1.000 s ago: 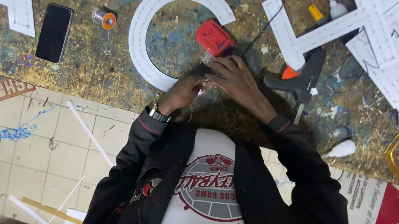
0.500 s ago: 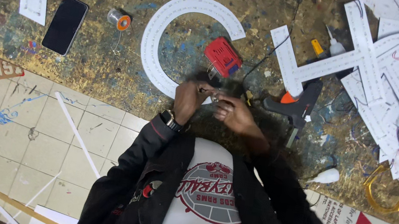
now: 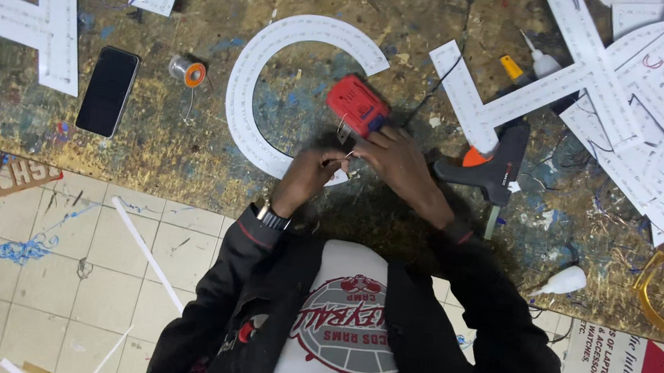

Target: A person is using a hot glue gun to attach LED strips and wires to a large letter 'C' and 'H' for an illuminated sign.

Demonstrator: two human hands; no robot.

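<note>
Both hands meet just in front of the person's chest, over the lower arm of the white C-shaped cut-out letter lying flat on the paint-spattered desk. The left hand has its fingers pinched nearly closed on a thin wire; the right hand is curled over the same spot, its fingertips closed on the wire's other end, as far as I can tell. The small red plastic box-like tool sits just beyond the hands, touching the right hand's knuckles or very near them.

It looks like fine wiring work for the letter, mid-step: a lead being twisted or positioned. I'd judge the next move calls for steady, small finger work, keeping the wire taut.

A black glue gun with an orange trigger lies just to the right, a black phone and a solder spool to the left.
</note>
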